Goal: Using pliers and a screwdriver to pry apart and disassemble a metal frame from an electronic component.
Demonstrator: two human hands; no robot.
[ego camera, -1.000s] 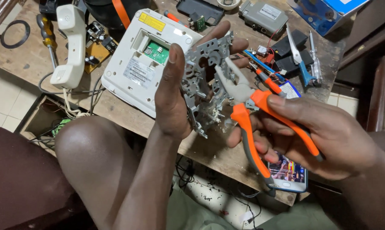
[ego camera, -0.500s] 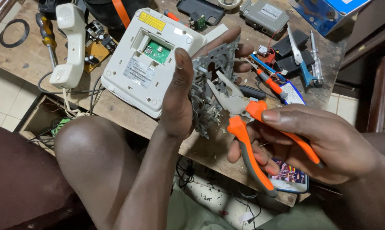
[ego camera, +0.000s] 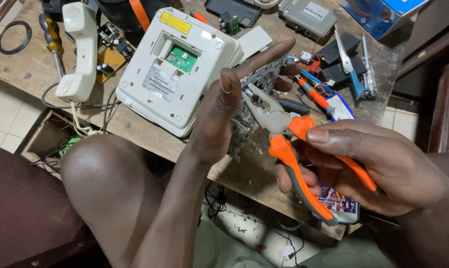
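While the left hand (ego camera: pixel 224 124) stands upright over the wooden workbench (ego camera: pixel 135 124), its thumb and long fingers are closed around a perforated grey metal plate (ego camera: pixel 252 106), the thumb pressed against the near face and the forefinger stretched along the top edge. Most of that plate is hidden behind the palm, so its full shape and how the other fingers sit on its far side cannot be made out. Just to the right, the right hand (ego camera: pixel 383 164) is wrapped firmly around the orange-and-grey handles of a pair of pliers (ego camera: pixel 284 139), thumb lying over the upper handle and the fingers curled under the lower one. The handles are spread a little, and the steel nose reaches to the plate's edge just beside the left thumb; whether the jaws actually bite the metal is hard to tell, since the tips are partly covered by the thumb. Behind the hands, an upturned white telephone base (ego camera: pixel 180 69) lies on the bench with a small green circuit board showing in its opening, and its handset (ego camera: pixel 78 49) rests to the left. A phone-like device (ego camera: pixel 341 203) with a bright screen lies under the right hand, largely covered, and the right forearm is cut off by the frame edge.
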